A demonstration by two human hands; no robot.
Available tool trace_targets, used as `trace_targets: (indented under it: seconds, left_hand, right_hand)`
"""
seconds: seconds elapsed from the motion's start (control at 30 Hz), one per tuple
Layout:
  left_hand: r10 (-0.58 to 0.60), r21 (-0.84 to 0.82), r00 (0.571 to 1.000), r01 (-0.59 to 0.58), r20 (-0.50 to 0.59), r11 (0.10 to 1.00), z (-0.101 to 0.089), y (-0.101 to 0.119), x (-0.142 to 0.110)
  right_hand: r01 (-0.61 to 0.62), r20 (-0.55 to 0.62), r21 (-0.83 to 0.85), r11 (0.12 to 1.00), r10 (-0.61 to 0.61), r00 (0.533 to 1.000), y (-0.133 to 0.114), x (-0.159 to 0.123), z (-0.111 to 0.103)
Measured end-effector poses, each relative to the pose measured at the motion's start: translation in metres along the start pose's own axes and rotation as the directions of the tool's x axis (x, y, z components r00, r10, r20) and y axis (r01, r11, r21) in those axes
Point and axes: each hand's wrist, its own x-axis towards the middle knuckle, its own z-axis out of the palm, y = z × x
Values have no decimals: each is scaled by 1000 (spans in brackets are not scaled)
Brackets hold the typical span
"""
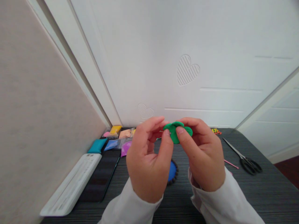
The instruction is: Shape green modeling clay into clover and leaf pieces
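1. Head view: see a green lobed piece (174, 136) pinched by both left hand (148, 165) and right hand (206, 158), held above the dark table (182, 199).
2. Note both thumbs pressed to the near face, left toward one side, right near the middle, with fingers curled close behind. Cannot tell the exact placing of the hidden fingertips.
3. Judging by the smooth, doughy look, treat as soft: press lightly, use flat thumb pads, steady with one hand while working with the other. Avoid denting or folding the rounded lobes.
4. Keep wrists above the blue disc (173, 172), partly covered by the left hand.
5. Limit leftward swings: mind the phone (102, 175), then the white case (74, 183).
6. Find more room rightward, short of the scissors (249, 165) and the slanting table edge beyond.
7. Reach forward sparingly, toward the upright white panel (151, 62).
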Motion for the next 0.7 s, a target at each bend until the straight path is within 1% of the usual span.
trace_targets:
  seconds: [0.13,0.27,0.5,0.7]
  left_hand:
    - [-28,-8,999,28,21,1000,-1,1,1]
    - [-58,-18,998,58,14,998,-1,2,2]
    - [-23,26,999,24,-28,999,0,1,3]
    - [6,-2,999,-6,-33,1000,1,1,0]
  right_hand:
    - [-2,6,-22,1000,2,1000,0,-1,1]
    - [4,16,-24,1000,-4,1000,2,-2,2]
    - [8,37,-37,999,-6,999,2,-1,2]
    - [-7,65,-12,1000,8,998,0,-1,-1]
